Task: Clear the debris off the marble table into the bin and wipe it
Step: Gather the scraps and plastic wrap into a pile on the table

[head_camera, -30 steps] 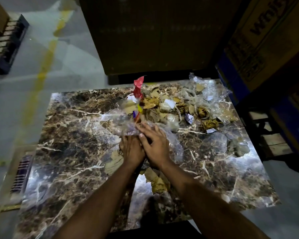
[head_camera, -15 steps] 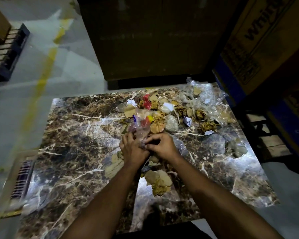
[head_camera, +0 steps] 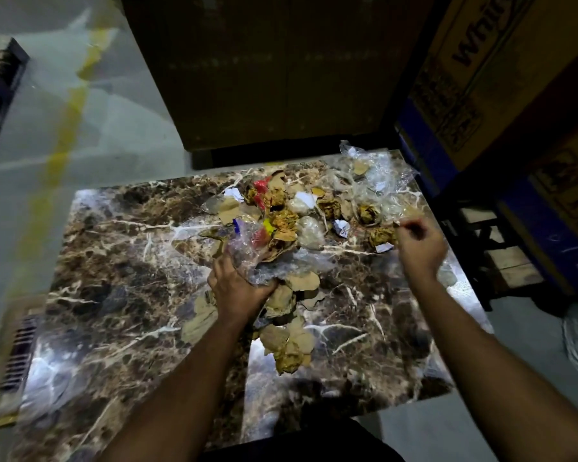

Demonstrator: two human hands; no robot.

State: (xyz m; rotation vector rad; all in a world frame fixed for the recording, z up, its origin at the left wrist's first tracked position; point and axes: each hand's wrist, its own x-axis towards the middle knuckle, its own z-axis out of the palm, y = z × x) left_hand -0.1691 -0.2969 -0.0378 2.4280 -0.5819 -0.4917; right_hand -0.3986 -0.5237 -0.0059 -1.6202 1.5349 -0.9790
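Gripping a crumpled clear plastic wrap (head_camera: 267, 261) mid-desk with left hand (head_camera: 237, 288), fingers curled round it. Reaching right hand (head_camera: 417, 248) toward the crumpled brown paper scrap (head_camera: 381, 235) at nine o'clock, fingers loosely curled, holding nothing visible. Bin unseen; brown marble desk (head_camera: 114, 261) still littered.

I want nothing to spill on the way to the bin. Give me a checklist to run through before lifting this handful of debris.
1. Left hand grips the clear plastic wrap: ok.
2. Wrap encloses all its scraps: not ok; brown paper pieces lie loose beside and below the hand.
3. Right hand has hold of something: cannot tell; its fingers are curled near the crumpled paper ball, blurred.
4. Far pile gathered: not ok; still spread over the marble table.
5. Bin located: cannot tell; none is plainly visible.
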